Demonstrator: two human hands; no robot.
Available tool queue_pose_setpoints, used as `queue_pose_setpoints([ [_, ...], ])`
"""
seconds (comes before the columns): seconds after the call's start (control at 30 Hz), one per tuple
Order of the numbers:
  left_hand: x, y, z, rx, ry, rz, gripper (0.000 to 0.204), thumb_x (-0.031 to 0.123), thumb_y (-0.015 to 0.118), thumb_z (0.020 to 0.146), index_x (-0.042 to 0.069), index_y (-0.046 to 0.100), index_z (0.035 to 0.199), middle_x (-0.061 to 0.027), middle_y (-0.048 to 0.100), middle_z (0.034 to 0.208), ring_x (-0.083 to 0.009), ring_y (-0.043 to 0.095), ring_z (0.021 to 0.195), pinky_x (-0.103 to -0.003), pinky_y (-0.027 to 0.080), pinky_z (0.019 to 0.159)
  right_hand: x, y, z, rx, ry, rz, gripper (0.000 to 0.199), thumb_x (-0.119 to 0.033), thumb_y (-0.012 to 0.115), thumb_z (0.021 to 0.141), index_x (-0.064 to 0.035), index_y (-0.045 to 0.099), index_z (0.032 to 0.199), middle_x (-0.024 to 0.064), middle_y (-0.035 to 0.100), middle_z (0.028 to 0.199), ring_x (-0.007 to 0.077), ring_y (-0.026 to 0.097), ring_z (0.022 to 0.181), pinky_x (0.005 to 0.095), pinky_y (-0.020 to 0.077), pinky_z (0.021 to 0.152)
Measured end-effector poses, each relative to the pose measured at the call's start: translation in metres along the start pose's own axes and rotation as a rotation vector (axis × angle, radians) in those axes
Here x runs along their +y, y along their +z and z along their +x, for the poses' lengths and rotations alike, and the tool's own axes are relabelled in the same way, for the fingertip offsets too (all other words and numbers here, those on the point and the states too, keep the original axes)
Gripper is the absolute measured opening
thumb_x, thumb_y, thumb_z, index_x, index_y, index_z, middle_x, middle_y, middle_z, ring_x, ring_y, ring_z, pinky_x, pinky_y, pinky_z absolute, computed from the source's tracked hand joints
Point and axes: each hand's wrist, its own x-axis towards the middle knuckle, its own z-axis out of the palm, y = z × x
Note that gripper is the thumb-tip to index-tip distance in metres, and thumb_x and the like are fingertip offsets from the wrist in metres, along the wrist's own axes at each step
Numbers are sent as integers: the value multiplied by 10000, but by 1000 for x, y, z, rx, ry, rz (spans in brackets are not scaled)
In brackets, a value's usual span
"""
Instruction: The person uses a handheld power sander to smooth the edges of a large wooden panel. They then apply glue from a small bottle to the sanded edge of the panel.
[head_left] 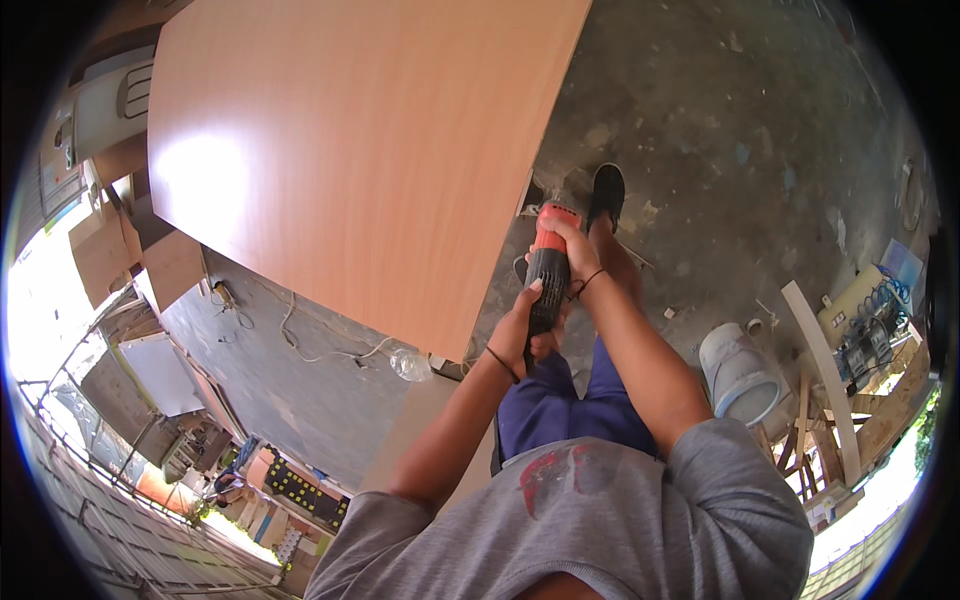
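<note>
Both of my hands grip a red-and-black handheld power tool (550, 266) beside the long edge of a large wood-grain board (370, 150). My right hand (574, 250) is closed around its red front part. My left hand (520, 332) wraps the black rear end, with the thumb along the vented housing. The tool's front end points away from me, close to the board's edge. What it touches there is too small and blurred to tell.
My dark shoe (606, 192) stands on the grey, stained floor (720, 150) right of the tool. A whitish bucket (738, 372) and wood scraps (820, 440) are at the right. A pale cord (300, 345) and a clear plastic bag (410, 365) lie by the board's near edge.
</note>
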Motion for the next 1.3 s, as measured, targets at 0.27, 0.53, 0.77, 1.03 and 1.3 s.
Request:
queue_pose_setpoints([
  [0.27, -45, -51, -8, 58, 7, -34, 570, 562, 439, 873, 3, 521, 803, -11, 448, 544, -57, 335, 359, -193, 260, 313, 71, -18, 5, -30, 9, -25, 414, -375, 666, 733, -27, 516, 899, 137, 583, 723, 245, 615, 611, 376, 530, 538],
  [0.53, -93, -113, -28, 85, -94, -80, 535, 560, 449, 871, 31, 520, 839, -28, 493, 598, -57, 348, 354, -186, 265, 311, 155, -34, 3, -49, 118, -17, 453, -364, 664, 745, -9, 487, 965, 161, 590, 762, 284, 628, 637, 399, 539, 561],
  [0.77, -63, -82, -5, 93, -29, -74, 477, 552, 494, 854, 77, 506, 899, -52, 552, 670, -60, 368, 353, -191, 276, 310, 106, -34, 24, -108, 56, 16, 426, -400, 652, 746, -52, 500, 938, 157, 591, 707, 264, 611, 586, 393, 532, 545],
  [1.03, 27, -2, 44, -123, 59, 20, 467, 512, 493, 860, 47, 498, 909, -69, 551, 702, -36, 368, 357, -158, 291, 297, -40, 1, 33, -123, -206, -133, 427, -432, 625, 744, -42, 521, 885, 143, 599, 671, 255, 618, 557, 368, 533, 525],
  [1.3, 19, 4, 42, -128, 85, 44, 497, 537, 476, 860, 43, 498, 915, -59, 540, 704, -28, 350, 361, -158, 272, 299, -48, -6, 26, -124, -174, -173, 480, -409, 670, 716, -28, 479, 937, 170, 589, 718, 266, 618, 594, 386, 535, 540],
])
